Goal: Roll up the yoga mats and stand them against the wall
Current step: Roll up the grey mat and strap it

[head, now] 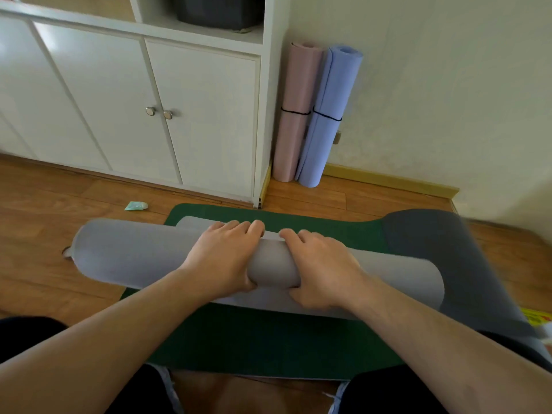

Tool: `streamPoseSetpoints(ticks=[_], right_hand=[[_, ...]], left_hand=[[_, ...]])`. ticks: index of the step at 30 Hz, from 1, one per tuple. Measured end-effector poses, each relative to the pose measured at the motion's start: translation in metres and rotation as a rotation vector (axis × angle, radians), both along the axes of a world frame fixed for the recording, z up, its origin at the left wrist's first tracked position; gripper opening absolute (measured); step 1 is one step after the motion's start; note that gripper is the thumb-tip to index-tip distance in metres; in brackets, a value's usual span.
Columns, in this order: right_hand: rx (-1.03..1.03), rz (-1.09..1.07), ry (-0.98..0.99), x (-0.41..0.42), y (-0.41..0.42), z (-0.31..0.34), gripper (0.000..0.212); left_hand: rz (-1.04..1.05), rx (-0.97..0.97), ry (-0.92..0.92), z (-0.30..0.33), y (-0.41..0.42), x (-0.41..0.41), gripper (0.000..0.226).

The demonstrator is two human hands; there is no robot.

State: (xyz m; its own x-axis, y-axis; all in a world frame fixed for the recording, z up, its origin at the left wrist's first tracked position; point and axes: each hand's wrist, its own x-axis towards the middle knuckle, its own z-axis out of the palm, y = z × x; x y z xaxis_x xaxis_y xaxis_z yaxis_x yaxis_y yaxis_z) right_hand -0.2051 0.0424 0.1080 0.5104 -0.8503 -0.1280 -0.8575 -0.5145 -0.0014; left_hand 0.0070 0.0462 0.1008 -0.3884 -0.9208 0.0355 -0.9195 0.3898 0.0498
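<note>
Hands on a part-rolled grey yoga mat (125, 255): your left hand (222, 258) and right hand (321, 270) sit side by side at the middle of the roll, fingers curled over its top and far side, thumbs tucked against its near side, so that each hand grips the roll. The roll lies crosswise over a green yoga mat (268, 336) spread flat on the wooden floor (38, 222); its left end overhangs the green mat's left edge and rests over bare floor. To your right the grey mat's unrolled part curves up and back, showing a darker underside (442, 252); this part is blurred.

Behind, at the far edge of the floor, a rolled pink yoga mat (294, 115) and a rolled lilac-blue yoga mat (328, 115) stand upright, touching each other, in the corner between a white cabinet (119, 94) and the cream wall (448, 85). Each is bound near mid-height by a black band (327, 115).

A small pale green object (136, 205), too small to identify, lies on the floor near the cabinet base, apart from the green mat's far left corner. A dark bin (218, 10) sits in the cabinet's open shelf.
</note>
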Motion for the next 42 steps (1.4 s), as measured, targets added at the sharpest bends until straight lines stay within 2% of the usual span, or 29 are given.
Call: streamPoseSetpoints(ticks=[2,3,8,11,13,15,17,19,24,28,29,33,35,37,42], right_hand=[[-0.037,0.003,0.048,0.0,0.001,0.002,0.111],[-0.049,0.004,0.07,0.001,0.001,0.001,0.111],[-0.062,0.007,0.045,0.001,0.001,-0.001,0.078],[-0.033,-0.028,0.039,0.0,-0.002,0.002,0.071],[-0.006,-0.05,0.017,-0.001,-0.003,0.001,0.07],[0.015,-0.054,-0.002,-0.002,-0.001,0.0,0.078],[0.001,-0.035,0.001,-0.002,0.001,0.0,0.097],[-0.027,-0.02,0.041,0.0,0.003,0.0,0.108],[-0.055,-0.016,0.058,0.003,0.002,-0.004,0.084],[-0.024,-0.053,0.014,-0.001,-0.004,0.002,0.068],[-0.012,-0.056,0.0,-0.001,-0.004,0.002,0.068],[0.001,-0.056,-0.02,-0.005,0.0,-0.003,0.086],[-0.013,-0.058,0.018,-0.006,0.001,-0.003,0.1],[-0.016,-0.068,0.056,-0.005,0.002,-0.003,0.105],[0.011,-0.053,0.046,-0.002,0.003,-0.005,0.078]], left_hand=[[0.025,0.03,0.049,0.005,-0.003,0.003,0.076],[0.032,0.061,0.062,0.007,-0.003,0.004,0.075],[-0.01,0.115,0.039,0.009,0.0,0.003,0.074],[0.001,0.027,-0.122,0.002,0.008,-0.007,0.097],[0.01,-0.013,-0.173,-0.004,0.008,-0.01,0.101],[-0.001,-0.009,-0.112,-0.005,0.003,-0.009,0.09],[-0.01,0.013,-0.02,-0.003,-0.002,-0.004,0.079],[-0.002,0.06,0.039,0.0,-0.005,0.001,0.076],[-0.039,0.074,0.047,0.0,-0.003,0.001,0.075],[-0.027,-0.013,-0.117,-0.005,0.003,-0.008,0.103],[-0.023,-0.03,-0.134,-0.007,0.004,-0.009,0.103],[-0.055,-0.037,-0.034,-0.007,-0.003,-0.008,0.078],[-0.058,-0.012,0.021,-0.004,-0.006,-0.006,0.073],[-0.048,0.041,0.041,-0.002,-0.008,-0.003,0.073],[-0.057,0.076,-0.018,-0.003,-0.001,-0.004,0.081]])
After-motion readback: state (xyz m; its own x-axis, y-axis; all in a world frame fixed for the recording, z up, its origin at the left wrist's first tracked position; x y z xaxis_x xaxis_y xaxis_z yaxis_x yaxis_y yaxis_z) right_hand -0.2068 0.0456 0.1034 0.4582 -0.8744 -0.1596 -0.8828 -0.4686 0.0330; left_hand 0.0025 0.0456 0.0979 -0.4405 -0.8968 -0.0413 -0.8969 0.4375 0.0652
